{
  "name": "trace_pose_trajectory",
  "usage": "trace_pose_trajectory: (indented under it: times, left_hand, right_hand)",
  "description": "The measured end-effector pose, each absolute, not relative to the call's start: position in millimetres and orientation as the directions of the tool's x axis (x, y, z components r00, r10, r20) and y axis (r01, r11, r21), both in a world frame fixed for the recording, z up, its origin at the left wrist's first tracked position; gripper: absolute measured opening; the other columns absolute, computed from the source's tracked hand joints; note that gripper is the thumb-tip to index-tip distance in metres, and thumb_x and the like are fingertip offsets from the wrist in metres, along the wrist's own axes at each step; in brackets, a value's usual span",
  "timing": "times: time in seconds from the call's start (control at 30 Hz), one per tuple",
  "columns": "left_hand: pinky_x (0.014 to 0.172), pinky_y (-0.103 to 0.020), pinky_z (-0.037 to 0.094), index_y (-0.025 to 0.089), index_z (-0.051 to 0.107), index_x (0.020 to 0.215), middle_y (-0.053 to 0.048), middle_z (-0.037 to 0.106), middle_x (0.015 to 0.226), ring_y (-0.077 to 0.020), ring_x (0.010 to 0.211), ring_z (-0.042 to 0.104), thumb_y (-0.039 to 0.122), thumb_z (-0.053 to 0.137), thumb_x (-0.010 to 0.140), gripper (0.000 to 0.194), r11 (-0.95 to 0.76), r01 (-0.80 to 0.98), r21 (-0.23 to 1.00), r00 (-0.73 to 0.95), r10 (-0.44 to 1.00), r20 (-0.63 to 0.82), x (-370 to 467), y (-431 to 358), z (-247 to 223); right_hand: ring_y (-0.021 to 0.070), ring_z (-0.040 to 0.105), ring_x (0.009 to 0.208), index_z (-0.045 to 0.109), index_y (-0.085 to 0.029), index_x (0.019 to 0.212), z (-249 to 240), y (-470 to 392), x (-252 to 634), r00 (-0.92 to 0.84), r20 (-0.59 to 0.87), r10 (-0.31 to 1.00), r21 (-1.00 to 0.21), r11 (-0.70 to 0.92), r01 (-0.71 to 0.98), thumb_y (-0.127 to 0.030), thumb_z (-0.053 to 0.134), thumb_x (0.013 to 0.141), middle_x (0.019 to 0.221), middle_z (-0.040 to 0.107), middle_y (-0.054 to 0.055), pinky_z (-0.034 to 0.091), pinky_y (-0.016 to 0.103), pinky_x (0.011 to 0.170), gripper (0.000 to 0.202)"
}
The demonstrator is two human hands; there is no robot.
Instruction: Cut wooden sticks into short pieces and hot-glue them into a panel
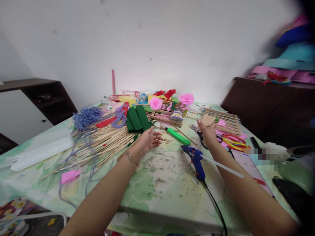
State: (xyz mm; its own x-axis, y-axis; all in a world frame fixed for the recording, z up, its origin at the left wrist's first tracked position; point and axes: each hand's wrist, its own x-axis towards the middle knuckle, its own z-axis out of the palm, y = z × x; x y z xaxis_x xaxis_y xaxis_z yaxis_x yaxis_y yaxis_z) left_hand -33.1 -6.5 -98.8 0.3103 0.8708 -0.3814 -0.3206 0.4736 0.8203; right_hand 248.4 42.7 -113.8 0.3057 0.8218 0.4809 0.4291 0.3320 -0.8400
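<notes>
My left hand [149, 140] hangs over the middle of the table, palm turned inward and fingers apart, with nothing in it. Just behind it lie folded green paper sheets [138, 119] and a spread heap of thin wooden sticks [108, 144]. In my right hand [207, 132] is a small panel of wooden sticks [208, 120], pinched at its lower edge. Black-handled scissors [202, 139] lie beneath that hand, partly hidden. Between my arms rest a blue glue gun [197, 160] with a clear glue stick in its back and a green utility knife [177, 136].
Purple yarn [88, 118] trails across the left side. Pink paper flowers [155, 103] and a stick-built piece [167, 118] stand at the back. A slatted stick frame [227, 121], yellow- and red-handled scissors [235, 141] and a phone [249, 168] lie right. The gun's cord [216, 203] crosses the front edge.
</notes>
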Motion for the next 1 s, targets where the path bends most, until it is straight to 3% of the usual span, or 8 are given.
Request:
trace_pose_trajectory:
  times: [0.17, 0.4, 0.53, 0.67, 0.83, 1.0]
  left_hand:
    - [0.048, -0.023, 0.046, 0.012, 0.057, 0.080, -0.006, 0.061, 0.064, -0.0126, 0.048, 0.057, 0.039, 0.027, 0.096, 0.043, 0.484, -0.280, 0.829, 0.282, 0.867, -0.410, -30, -7, -104]
    - [0.050, -0.020, 0.044, 0.011, 0.059, 0.077, -0.003, 0.059, 0.062, -0.0090, 0.047, 0.055, 0.019, 0.044, 0.085, 0.018, 0.439, -0.238, 0.866, 0.266, 0.887, -0.376, -16, -16, -106]
    - [0.054, -0.021, 0.044, 0.013, 0.059, 0.077, -0.002, 0.061, 0.064, -0.0094, 0.052, 0.055, 0.025, 0.059, 0.075, 0.012, 0.275, -0.159, 0.948, 0.241, 0.942, -0.233, -8, -22, -111]
    - [0.057, -0.022, 0.044, 0.015, 0.057, 0.079, -0.001, 0.063, 0.069, -0.0106, 0.059, 0.057, 0.032, 0.068, 0.069, 0.022, 0.070, -0.133, 0.989, 0.222, 0.974, -0.039, -4, -24, -114]
    - [0.063, -0.024, 0.046, 0.015, 0.059, 0.090, -0.004, 0.065, 0.083, -0.0126, 0.072, 0.059, 0.042, 0.067, 0.073, 0.032, -0.179, -0.147, 0.973, 0.232, 0.950, 0.210, 8, -29, -90]
    - [0.069, -0.025, 0.044, 0.016, 0.060, 0.096, -0.004, 0.064, 0.088, -0.0138, 0.080, 0.059, 0.050, 0.062, 0.078, 0.039, -0.351, -0.138, 0.926, 0.311, 0.873, 0.377, 36, -28, -53]
  right_hand:
    - [0.0163, 0.060, 0.080, 0.047, -0.026, 0.100, -110, 27, 247, 0.260, 0.284, 0.923, -0.957, 0.290, 0.016, -0.058, 0.071, 0.065, 0.092, 0.058, 0.001, 0.051, 0.029, 0.065, 0.054]
    - [0.0119, 0.057, 0.065, 0.052, -0.027, 0.086, -89, 6, 243, 0.157, 0.152, 0.976, -0.916, 0.199, -0.348, -0.073, 0.069, 0.057, 0.071, 0.055, -0.005, 0.051, 0.026, 0.062, 0.057]
    - [0.0117, 0.057, 0.064, 0.059, -0.027, 0.086, -75, -7, 238, 0.014, 0.082, 0.997, -0.858, 0.078, -0.508, -0.056, 0.081, 0.056, 0.069, 0.059, -0.005, 0.051, 0.023, 0.058, 0.047]
    - [0.0115, 0.058, 0.068, 0.062, -0.027, 0.088, -60, -22, 229, -0.101, 0.095, 0.990, -0.876, 0.035, -0.480, -0.042, 0.086, 0.054, 0.072, 0.062, -0.005, 0.052, 0.021, 0.059, 0.044]
    - [0.0121, 0.060, 0.073, 0.063, -0.028, 0.089, -41, -30, 216, -0.229, 0.166, 0.959, -0.902, 0.053, -0.429, -0.046, 0.087, 0.052, 0.084, 0.064, -0.004, 0.053, 0.021, 0.060, 0.048]
    - [0.0185, 0.062, 0.086, 0.060, -0.026, 0.096, -32, -25, 207, -0.283, 0.262, 0.923, -0.931, 0.164, -0.326, -0.053, 0.079, 0.061, 0.095, 0.065, 0.002, 0.053, 0.029, 0.072, 0.049]
